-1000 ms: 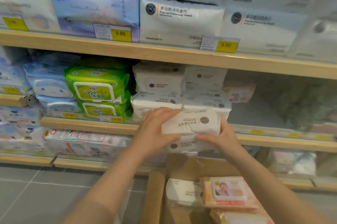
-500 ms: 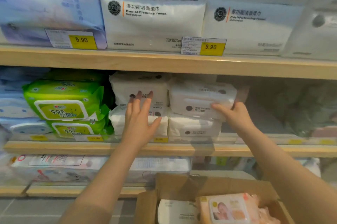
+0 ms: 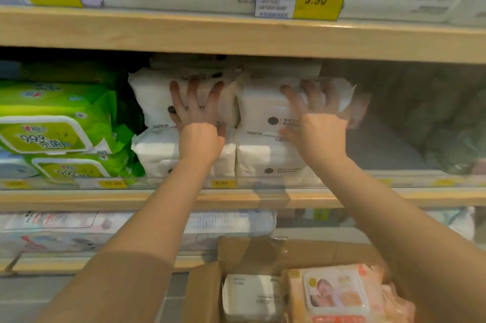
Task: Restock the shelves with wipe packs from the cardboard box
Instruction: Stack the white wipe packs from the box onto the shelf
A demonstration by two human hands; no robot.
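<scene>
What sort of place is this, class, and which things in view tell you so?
Most likely a shop aisle. Yellow price tags reading 9.90 hang on the wooden shelf edge, many identical white wipe packs are stacked in rows, and an open cardboard box of more packs sits below.

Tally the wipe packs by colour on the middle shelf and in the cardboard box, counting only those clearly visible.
White packs on the middle shelf, fronts visible: 4 (upper left, lower left, upper right, lower right)
Green packs on that shelf: 2 (upper, lower)
White pack in the cardboard box: 1
Pink baby pack in the box: 1
Total: 8
</scene>
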